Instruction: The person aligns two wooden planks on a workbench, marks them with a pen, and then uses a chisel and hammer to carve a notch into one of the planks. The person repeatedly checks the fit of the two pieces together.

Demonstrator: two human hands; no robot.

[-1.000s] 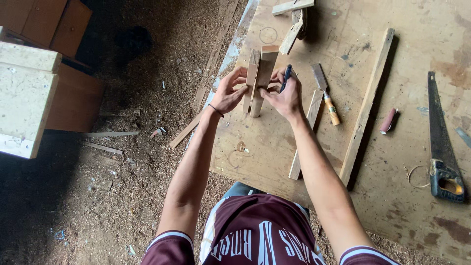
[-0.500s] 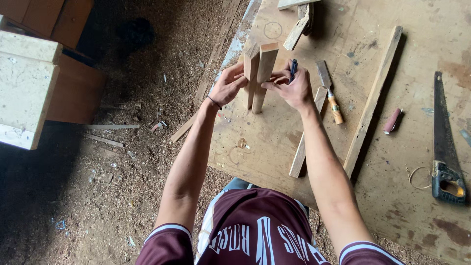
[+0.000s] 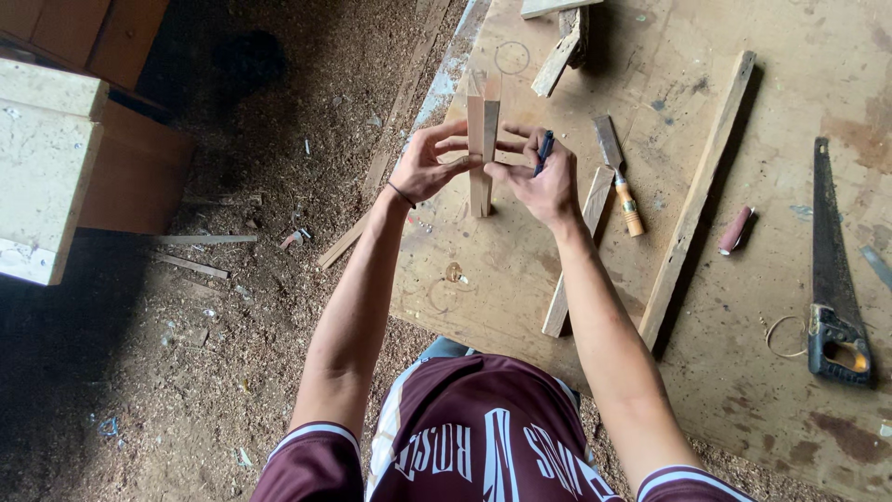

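Two short wooden blocks (image 3: 482, 139) stand upright and pressed side by side on the plywood table (image 3: 743, 307). My left hand (image 3: 429, 165) grips them from the left, fingers wrapped on the side face. From the right, my right hand (image 3: 539, 178) pinches the same pair with its fingertips, and it also holds a dark blue pencil (image 3: 544, 151) between its fingers. Both forearms reach forward from my maroon shirt.
A chisel (image 3: 621, 181) with a yellow handle lies just right of my right hand. Two long wooden strips (image 3: 699, 200) lie on the table, a handsaw (image 3: 833, 279) at the right, a small red cylinder (image 3: 734, 231) between them. Sawdust-covered floor and boxes (image 3: 56, 167) lie left.
The two blocks, splayed apart at the top earlier, now stand closed together and parallel. Both hands have stayed on them, shifting slightly.
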